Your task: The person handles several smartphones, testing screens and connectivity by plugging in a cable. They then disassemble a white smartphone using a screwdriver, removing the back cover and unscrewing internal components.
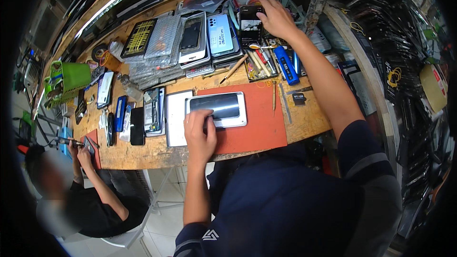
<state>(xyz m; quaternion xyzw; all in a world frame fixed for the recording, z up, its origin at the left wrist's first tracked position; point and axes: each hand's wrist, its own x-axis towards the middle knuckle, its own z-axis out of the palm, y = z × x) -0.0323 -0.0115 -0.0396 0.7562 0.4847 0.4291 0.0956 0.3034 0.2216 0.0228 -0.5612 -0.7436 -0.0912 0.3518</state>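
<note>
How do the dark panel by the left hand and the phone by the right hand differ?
The dark panel lies with its long side running left to right; the phone has its long side running up the picture. The dark panel shows no image; the phone's screen does. Both are rectangular.

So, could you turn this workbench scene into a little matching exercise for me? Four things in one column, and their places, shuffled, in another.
Things
1. The person's bare left hand
2. The person's bare right hand
3. Large orange-red rectangular mat
4. Bright green plastic basket

Places
A. Toward the back of the wooden bench, by a dark rectangular phone
B. Toward the picture's left side
C. At the near side of a white-rimmed rectangular tray
D. Partly beneath that tray

Right pairs: 1-C, 2-A, 3-D, 4-B
</note>
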